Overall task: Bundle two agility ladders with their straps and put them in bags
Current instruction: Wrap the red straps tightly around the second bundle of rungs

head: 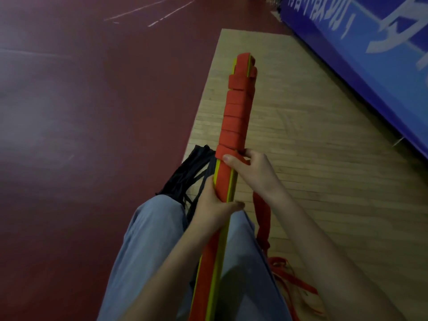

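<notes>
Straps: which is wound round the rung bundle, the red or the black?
The red strap, coiled round the bundle and pinched by the right hand; the black straps lie loose beside it.

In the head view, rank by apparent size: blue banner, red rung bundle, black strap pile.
blue banner
red rung bundle
black strap pile
Top two look close; the bundle is nearer the camera, so unsure.
</notes>
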Motion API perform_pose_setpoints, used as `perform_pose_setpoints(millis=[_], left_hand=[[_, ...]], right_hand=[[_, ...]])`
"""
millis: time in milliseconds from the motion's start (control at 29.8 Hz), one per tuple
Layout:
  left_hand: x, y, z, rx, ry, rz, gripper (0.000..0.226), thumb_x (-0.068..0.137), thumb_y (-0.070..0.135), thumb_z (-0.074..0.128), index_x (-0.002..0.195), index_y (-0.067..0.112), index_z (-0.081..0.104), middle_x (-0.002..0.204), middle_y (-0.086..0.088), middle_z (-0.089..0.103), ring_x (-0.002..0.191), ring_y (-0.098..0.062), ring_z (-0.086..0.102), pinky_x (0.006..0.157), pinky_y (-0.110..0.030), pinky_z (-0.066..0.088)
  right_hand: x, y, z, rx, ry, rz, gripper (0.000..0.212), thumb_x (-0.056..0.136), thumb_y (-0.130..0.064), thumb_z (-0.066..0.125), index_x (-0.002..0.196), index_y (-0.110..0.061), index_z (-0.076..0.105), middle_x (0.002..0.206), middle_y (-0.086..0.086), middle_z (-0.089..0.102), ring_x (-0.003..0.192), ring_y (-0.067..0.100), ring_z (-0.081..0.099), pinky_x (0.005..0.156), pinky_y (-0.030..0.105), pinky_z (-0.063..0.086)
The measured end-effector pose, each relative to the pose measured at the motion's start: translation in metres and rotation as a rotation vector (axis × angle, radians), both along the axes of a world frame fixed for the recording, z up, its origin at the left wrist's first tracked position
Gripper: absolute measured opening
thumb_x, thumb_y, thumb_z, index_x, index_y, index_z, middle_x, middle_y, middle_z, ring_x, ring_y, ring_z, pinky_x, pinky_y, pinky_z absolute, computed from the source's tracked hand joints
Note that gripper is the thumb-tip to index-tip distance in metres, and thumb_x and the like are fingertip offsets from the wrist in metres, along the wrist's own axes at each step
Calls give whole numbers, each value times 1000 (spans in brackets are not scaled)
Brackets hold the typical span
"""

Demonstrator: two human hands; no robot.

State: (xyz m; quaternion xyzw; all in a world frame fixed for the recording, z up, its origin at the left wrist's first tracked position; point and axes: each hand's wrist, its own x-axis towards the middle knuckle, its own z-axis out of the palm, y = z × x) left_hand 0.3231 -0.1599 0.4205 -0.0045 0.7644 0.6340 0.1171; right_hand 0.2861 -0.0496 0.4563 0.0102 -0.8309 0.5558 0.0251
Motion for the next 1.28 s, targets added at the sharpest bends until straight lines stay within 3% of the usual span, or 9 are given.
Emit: perform_pose_setpoints(millis=[134, 370, 437, 538, 638, 773, 874, 1008, 1277], left_hand=[[-3, -16, 13, 144, -74, 18, 32, 69, -5, 66, 83, 19, 50, 71, -3, 46, 64, -17, 49, 58, -28, 43], [5, -27, 15, 1022, -460, -406, 49, 48, 4, 62, 97, 9, 59, 63, 0, 52, 48, -11, 50, 46, -22, 44], [4, -22, 7, 873, -449, -534, 65, 55, 19, 72, 113, 1, 50, 71, -6, 53, 57, -17, 52, 58, -25, 46], [15, -36, -16, 448, -396, -499, 126, 23, 47, 73, 130, -9, 38, 75, -6, 42, 60, -20, 37, 74, -31, 34], [16, -25, 8, 288, -403, -205, 58, 70, 33, 70, 119, 6, 51, 99, -12, 60, 81, -29, 58, 83, -39, 47], [27, -22, 6, 149, -109, 13, 56, 73, 24, 78, 118, 23, 45, 103, -7, 61, 91, -23, 63, 82, -42, 54], [29, -16, 6, 22, 2, 119, 46, 69, 20, 78, 98, 32, 44, 87, 1, 57, 76, -15, 59, 69, -32, 51], [36, -28, 7, 231, -71, 60, 28, 74, -3, 66, 88, 16, 50, 74, -7, 48, 57, -15, 53, 51, -19, 49], [40, -32, 4, 414, -186, -14, 31, 56, 9, 61, 86, 12, 52, 72, -7, 51, 48, -14, 57, 47, -25, 48]], right_hand=[[1, 5, 14, -3, 60, 128, 17, 80, -28, 68, 95, -24, 62, 77, -12, 65, 66, -6, 63, 61, 5, 44], [7, 3, 12, -235, -133, 202, 18, 86, -27, 56, 74, -14, 52, 41, -12, 47, 35, -2, 41, 37, 8, 28], [10, 2, 2, -304, -220, 275, 35, 82, -37, 61, 75, -4, 52, 48, -2, 42, 34, -1, 33, 35, 11, 25], [19, 2, -3, -356, -257, 259, 29, 81, -33, 65, 74, -6, 54, 49, -2, 50, 35, 1, 44, 35, 12, 33], [21, -3, 2, -210, -198, 170, 19, 88, -24, 59, 70, -17, 54, 39, -14, 54, 37, -5, 51, 39, 7, 35], [17, -12, 0, 56, -82, 112, 20, 83, -33, 65, 69, -19, 63, 55, -11, 56, 44, -5, 50, 46, 9, 38], [22, -15, 2, -52, -78, 197, 16, 87, -25, 61, 73, -17, 59, 48, -12, 54, 41, -6, 50, 43, 5, 35], [28, -7, 6, -108, -26, 307, 9, 85, -17, 59, 77, -15, 60, 41, -18, 55, 37, -5, 48, 41, 6, 34], [33, 5, 3, -41, 21, 284, 35, 71, -40, 59, 52, -12, 49, 35, -6, 46, 32, 3, 39, 38, 11, 31]])
